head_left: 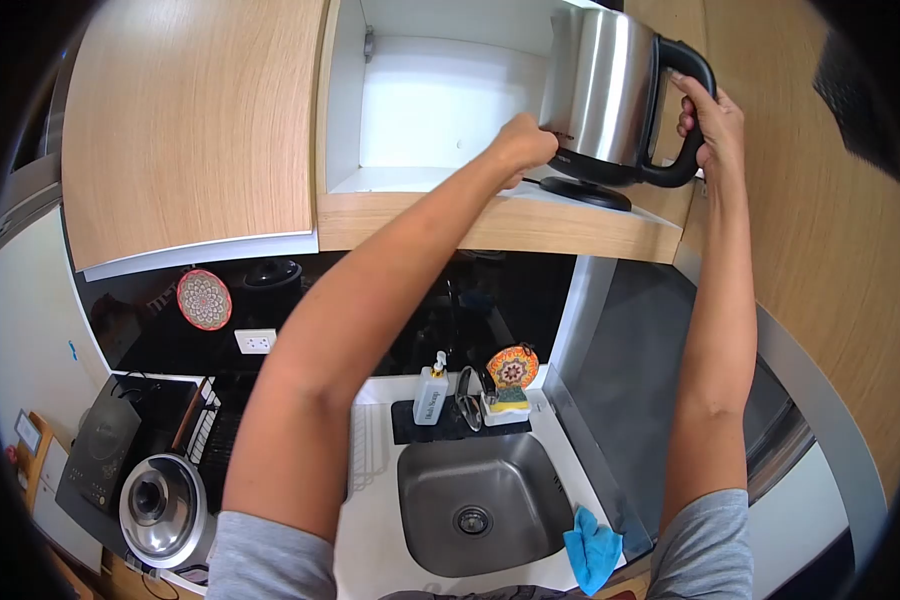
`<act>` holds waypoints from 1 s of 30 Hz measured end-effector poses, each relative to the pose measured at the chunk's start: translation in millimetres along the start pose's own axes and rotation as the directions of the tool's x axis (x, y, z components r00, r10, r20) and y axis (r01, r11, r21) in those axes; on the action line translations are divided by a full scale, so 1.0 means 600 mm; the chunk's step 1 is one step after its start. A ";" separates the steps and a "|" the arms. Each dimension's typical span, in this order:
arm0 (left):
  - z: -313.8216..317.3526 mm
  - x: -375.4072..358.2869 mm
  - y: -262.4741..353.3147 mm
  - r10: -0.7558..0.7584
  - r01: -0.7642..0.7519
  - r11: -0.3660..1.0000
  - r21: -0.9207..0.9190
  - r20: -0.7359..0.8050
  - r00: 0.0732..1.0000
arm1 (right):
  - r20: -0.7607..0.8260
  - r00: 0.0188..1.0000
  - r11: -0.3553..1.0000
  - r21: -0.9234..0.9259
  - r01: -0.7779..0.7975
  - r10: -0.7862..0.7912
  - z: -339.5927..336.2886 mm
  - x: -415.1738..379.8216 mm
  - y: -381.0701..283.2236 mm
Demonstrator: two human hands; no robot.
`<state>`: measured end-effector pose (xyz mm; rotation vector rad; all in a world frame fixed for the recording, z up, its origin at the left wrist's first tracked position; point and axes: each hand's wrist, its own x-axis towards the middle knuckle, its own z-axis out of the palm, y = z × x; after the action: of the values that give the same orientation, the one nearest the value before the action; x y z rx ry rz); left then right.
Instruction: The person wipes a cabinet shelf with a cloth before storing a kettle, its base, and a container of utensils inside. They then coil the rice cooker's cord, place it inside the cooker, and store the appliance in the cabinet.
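A steel kettle (605, 90) with a black handle is raised in front of the open white cupboard (450, 100). My right hand (710, 120) is wrapped round its handle. Just below the kettle, its round black base (585, 193) rests on the cupboard's bottom shelf. My left hand (526, 146) is closed at the kettle's lower left side, near the base; its fingers are turned away, and whether it holds anything is hidden.
Below are a steel sink (485, 505), a soap bottle (431, 393), a sponge holder (506, 408) and a blue cloth (592, 550). A lidded pot (163, 510) stands at the lower left. A wooden cupboard door (190, 130) is left of the opening.
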<state>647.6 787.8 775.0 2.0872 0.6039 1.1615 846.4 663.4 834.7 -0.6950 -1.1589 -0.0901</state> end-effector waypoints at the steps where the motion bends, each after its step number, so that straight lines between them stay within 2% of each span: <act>1: 0.008 0.015 -0.005 -0.043 0.042 0.998 -0.054 -0.018 0.999 | 0.002 1.000 1.000 0.004 0.007 -0.007 -0.003 0.012 0.015; 2: 0.019 0.035 -0.015 -0.036 0.035 0.998 -0.053 -0.022 0.999 | 0.010 1.000 1.000 -0.015 -0.018 0.019 -0.006 0.024 0.029; 4: 0.040 0.069 -0.034 -0.086 0.066 0.976 -0.205 -0.089 0.992 | 0.024 0.998 0.998 -0.026 -0.057 0.057 -0.011 0.036 0.046; 5: 0.043 0.070 -0.033 -0.082 0.062 0.977 -0.206 -0.089 0.993 | 0.023 0.998 0.998 -0.027 -0.052 0.053 -0.012 0.041 0.052; 7: 0.051 0.069 -0.037 -0.042 0.037 0.991 -0.133 -0.040 0.998 | 0.038 0.993 0.994 -0.037 -0.107 0.108 -0.017 0.053 0.063; 9: 0.052 0.076 -0.038 -0.032 0.028 0.992 -0.127 -0.029 0.999 | 0.038 0.994 0.994 -0.038 -0.099 0.101 -0.019 0.061 0.071; 15: 0.050 0.088 -0.039 -0.076 0.075 0.996 -0.037 -0.027 0.997 | 0.044 0.982 0.983 -0.047 -0.180 0.182 -0.028 0.081 0.100; 18: 0.049 0.082 -0.036 -0.101 0.101 0.995 0.018 0.027 0.995 | 0.037 0.975 0.976 -0.028 -0.217 0.218 -0.039 0.092 0.121; 20: 0.055 0.072 -0.038 -0.044 0.044 0.998 0.042 -0.002 0.999 | 0.009 0.996 0.974 -0.212 -0.081 0.085 -0.040 0.098 0.132; 21: 0.052 0.071 -0.040 -0.045 0.045 0.998 0.043 -0.001 0.999 | 0.008 0.996 0.974 -0.212 -0.082 0.086 -0.037 0.097 0.139; 22: 0.047 0.070 -0.042 -0.063 0.057 0.992 0.110 0.045 0.997 | -0.077 0.997 0.903 -0.430 -0.018 -0.016 -0.035 0.094 0.148; 23: 0.046 0.075 -0.045 -0.078 0.062 0.983 0.175 0.088 0.993 | -0.132 0.981 0.776 -0.630 0.026 -0.140 -0.031 0.093 0.152; 24: 0.051 0.078 -0.048 -0.074 0.058 0.983 0.174 0.088 0.993 | -0.132 0.981 0.775 -0.631 0.029 -0.144 -0.028 0.093 0.155; 26: 0.066 0.081 -0.055 -0.074 0.044 0.978 0.206 0.138 0.988 | -0.134 0.958 0.591 -0.806 0.044 -0.254 -0.024 0.095 0.163; 27: 0.068 0.065 -0.041 -0.069 0.039 0.978 0.206 0.139 0.988 | -0.136 0.956 0.590 -0.806 0.045 -0.259 -0.022 0.098 0.173; 29: 0.073 0.047 -0.021 -0.053 -0.032 0.939 0.341 0.237 0.970 | -0.113 0.940 0.581 -0.807 0.102 -0.323 -0.015 0.103 0.189; 30: 0.080 0.054 -0.026 -0.059 -0.027 0.942 0.336 0.243 0.968 | -0.108 0.952 0.609 -0.787 0.094 -0.287 -0.015 0.101 0.194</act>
<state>703.9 804.6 763.2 2.4643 0.7364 0.8070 926.9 767.6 831.9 -1.2884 -0.9373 -0.8920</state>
